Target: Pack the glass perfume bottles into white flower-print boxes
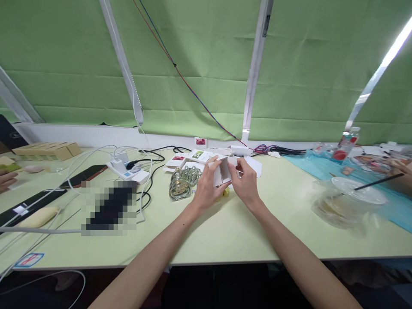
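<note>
Both hands, left hand [206, 186] and right hand [246, 182], grip a small white box [223, 171] between them above the surface [231, 231], just right of glass bottles [182, 183].

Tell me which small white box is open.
The box between the left hand and right hand: its hollow inside shows. The printed boxes behind lie flat, shut.

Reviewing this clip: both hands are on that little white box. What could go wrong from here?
The left hand works right beside the glass bottles; a sideways nudge might tip them. The white box, which looks open and is pinched between that hand and the right hand above the table, could slip or get crushed. The small yellow cubes just below the hands might be knocked away.
</note>
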The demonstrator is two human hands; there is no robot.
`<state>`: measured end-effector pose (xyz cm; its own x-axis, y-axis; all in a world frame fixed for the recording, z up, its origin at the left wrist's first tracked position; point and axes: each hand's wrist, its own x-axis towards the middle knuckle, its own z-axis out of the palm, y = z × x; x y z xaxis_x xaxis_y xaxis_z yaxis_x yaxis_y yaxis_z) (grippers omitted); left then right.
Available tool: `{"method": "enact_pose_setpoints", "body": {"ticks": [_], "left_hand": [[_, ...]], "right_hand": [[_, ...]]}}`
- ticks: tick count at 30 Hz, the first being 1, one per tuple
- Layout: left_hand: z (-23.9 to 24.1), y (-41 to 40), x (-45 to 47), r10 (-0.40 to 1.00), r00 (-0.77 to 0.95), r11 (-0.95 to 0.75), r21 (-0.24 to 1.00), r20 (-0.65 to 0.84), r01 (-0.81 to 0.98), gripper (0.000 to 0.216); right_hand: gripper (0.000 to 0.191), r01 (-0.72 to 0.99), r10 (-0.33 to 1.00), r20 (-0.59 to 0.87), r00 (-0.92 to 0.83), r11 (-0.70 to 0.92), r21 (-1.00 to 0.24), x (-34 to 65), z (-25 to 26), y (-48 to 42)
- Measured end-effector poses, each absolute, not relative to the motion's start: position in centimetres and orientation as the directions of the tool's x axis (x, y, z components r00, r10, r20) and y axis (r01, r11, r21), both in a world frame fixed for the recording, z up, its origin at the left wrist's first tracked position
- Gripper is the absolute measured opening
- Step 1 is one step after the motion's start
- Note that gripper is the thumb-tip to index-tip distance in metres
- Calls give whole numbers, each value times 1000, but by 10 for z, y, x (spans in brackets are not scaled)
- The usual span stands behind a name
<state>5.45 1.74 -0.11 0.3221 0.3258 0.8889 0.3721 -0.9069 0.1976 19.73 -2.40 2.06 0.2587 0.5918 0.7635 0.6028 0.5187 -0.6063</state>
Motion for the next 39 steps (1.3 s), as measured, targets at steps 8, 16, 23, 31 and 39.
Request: {"method": "enact_pose_setpoints", "body": {"ticks": [8,16,23,31,39], "left_hand": [[-2,14,56,361,295,-884,223,885,411,73],[-2,16,56,367,296,-880,226,882,417,75],[1,14,56,365,302,-900,252,880,354,72],[5,10,57,390,273,-894,291,880,341,59],[4,10,58,417,230,-878,326,879,350,45]], "right_hand": [[17,563,615,755,229,549,-618,196,22,-26],[16,578,623,751,219,537,-614,197,20,-24],[15,580,633,743,216,529,-619,197,20,-24],[19,513,656,717,234,543,-664,196,22,-26],[19,532,661,720,210,541,-652,197,23,-26]]}}
